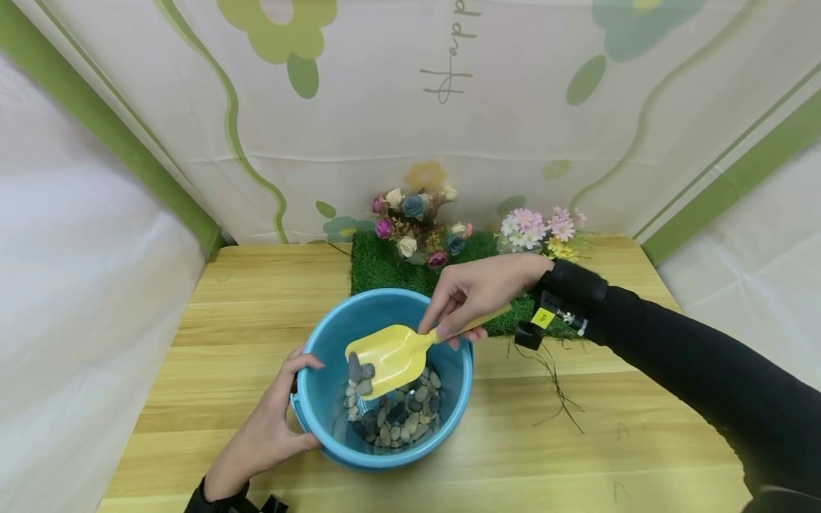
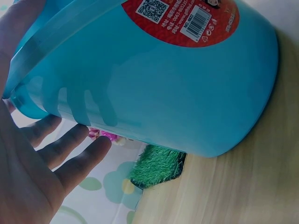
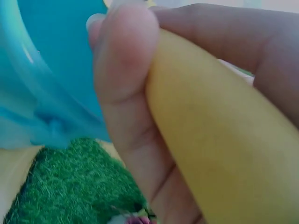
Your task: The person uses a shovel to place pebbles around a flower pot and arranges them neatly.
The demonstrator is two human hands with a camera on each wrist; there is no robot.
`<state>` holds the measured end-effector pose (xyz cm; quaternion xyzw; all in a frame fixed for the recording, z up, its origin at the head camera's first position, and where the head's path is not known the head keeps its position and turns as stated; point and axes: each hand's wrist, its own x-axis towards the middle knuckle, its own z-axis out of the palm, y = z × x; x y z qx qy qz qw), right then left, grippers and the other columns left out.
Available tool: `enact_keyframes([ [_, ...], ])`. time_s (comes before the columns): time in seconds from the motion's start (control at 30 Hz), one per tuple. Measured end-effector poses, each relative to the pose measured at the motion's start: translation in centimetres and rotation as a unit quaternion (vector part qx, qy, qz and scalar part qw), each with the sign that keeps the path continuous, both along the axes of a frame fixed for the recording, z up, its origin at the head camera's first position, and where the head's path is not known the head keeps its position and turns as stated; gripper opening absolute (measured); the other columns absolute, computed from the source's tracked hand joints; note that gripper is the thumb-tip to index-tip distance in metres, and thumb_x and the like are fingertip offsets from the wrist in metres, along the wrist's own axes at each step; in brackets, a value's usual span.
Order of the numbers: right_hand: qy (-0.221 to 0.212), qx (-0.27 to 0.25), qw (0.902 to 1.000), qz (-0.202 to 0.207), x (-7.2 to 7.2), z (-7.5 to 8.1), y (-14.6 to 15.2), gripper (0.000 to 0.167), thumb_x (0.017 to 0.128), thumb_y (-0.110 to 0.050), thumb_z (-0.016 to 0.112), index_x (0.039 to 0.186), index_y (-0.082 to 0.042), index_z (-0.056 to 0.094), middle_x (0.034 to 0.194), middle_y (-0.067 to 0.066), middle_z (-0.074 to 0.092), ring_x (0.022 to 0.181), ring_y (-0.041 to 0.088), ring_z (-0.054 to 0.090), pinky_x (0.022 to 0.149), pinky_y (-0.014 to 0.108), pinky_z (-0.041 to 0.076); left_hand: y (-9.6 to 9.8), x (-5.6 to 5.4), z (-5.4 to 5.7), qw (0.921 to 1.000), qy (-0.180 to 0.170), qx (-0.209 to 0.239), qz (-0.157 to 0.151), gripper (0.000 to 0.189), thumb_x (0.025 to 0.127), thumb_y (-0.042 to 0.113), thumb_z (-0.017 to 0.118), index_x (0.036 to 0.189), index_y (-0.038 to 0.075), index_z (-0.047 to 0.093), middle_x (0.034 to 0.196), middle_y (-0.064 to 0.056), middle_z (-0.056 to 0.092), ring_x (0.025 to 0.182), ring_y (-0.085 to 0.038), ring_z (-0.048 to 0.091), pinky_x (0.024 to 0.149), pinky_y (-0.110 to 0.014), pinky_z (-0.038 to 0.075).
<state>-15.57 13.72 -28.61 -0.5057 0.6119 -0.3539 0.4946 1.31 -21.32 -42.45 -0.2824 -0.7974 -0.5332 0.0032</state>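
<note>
In the head view a blue bucket (image 1: 466, 399) stands on the wooden table with several grey and pale pebbles (image 1: 410, 417) on its bottom. My left hand (image 1: 272, 427) holds its left side, a fingertip over the rim and the thumb lower down outside. Along the bucket wall (image 2: 177, 93), the other fingers lie fairly straight in the left wrist view. My right hand (image 1: 477, 292) grips a yellow toy shovel (image 1: 394, 353) by its handle (image 3: 215, 121). The blade is over the bucket's opening, with a few grey stones (image 1: 361, 374) at its tip.
Behind the bucket lies a green artificial turf mat (image 1: 368, 260). On it are a mixed rose bunch (image 1: 417, 224) and pink and white flowers (image 1: 529, 229). Dark thin strands (image 1: 558, 392) lie on the table (image 1: 244, 320) at right. A patterned cloth (image 1: 385, 128) hangs at the back.
</note>
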Motion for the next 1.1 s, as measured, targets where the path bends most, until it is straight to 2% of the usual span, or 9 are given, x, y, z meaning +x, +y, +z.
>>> enact_keyframes([
  [0.23,0.016,0.002,0.9980,-0.061,-0.3,1.1,3.4,0.033,0.106,-0.009,0.055,0.137,-0.007,0.063,0.099,0.012,0.073,0.064,0.029,0.060,0.063,0.038,0.056,-0.1,-0.3,-0.2,0.9999,0.008,0.010,-0.006,0.086,0.076,0.030,0.092,0.138,0.003,0.039,0.158,-0.012,0.028,0.129,-0.036,0.045,0.088,-0.039,0.056],
  [0.37,0.039,-0.001,0.9953,-0.089,-0.6,1.5,5.6,0.033,0.106,-0.007,0.054,0.138,-0.006,0.062,0.098,0.011,0.072,0.064,0.030,0.060,0.063,0.038,0.057,-0.1,-0.3,-0.1,0.9999,0.006,0.013,-0.008,0.086,0.077,0.033,0.091,0.138,0.002,0.039,0.159,-0.012,0.027,0.128,-0.038,0.046,0.087,-0.039,0.056],
  [0.47,0.064,-0.001,0.9916,-0.113,-0.9,1.6,7.4,0.033,0.106,-0.007,0.053,0.138,-0.007,0.062,0.095,0.010,0.071,0.065,0.030,0.062,0.063,0.037,0.057,-0.1,-0.2,-0.1,0.9999,0.002,0.009,-0.007,0.086,0.077,0.033,0.091,0.138,0.002,0.039,0.160,-0.012,0.026,0.132,-0.037,0.042,0.088,-0.039,0.056],
  [0.57,0.070,0.007,0.9869,-0.145,-1.2,1.5,9.3,0.033,0.107,-0.007,0.053,0.139,-0.006,0.061,0.096,0.012,0.071,0.066,0.029,0.062,0.064,0.036,0.057,-0.1,-0.1,0.0,1.0000,0.000,0.004,-0.004,0.087,0.076,0.030,0.093,0.138,0.003,0.038,0.160,-0.012,0.026,0.137,-0.035,0.037,0.091,-0.038,0.055],
  [0.8,0.079,0.025,0.9771,-0.196,-1.9,-0.4,13.7,0.034,0.107,-0.007,0.051,0.139,0.000,0.058,0.099,0.013,0.070,0.072,0.025,0.063,0.067,0.036,0.058,0.0,0.0,0.1,1.0000,-0.003,-0.004,0.000,0.089,0.071,0.018,0.095,0.138,0.004,0.038,0.160,-0.013,0.026,0.140,-0.032,0.034,0.093,-0.037,0.054],
  [1.1,0.065,0.033,0.9610,-0.267,-1.8,-4.3,18.7,0.036,0.107,-0.005,0.050,0.139,0.012,0.052,0.098,0.016,0.069,0.071,0.022,0.065,0.067,0.036,0.059,0.0,0.1,0.1,1.0000,-0.005,0.000,-0.004,0.088,0.072,0.017,0.094,0.139,0.006,0.038,0.160,-0.012,0.026,0.138,-0.031,0.038,0.092,-0.037,0.055],
])
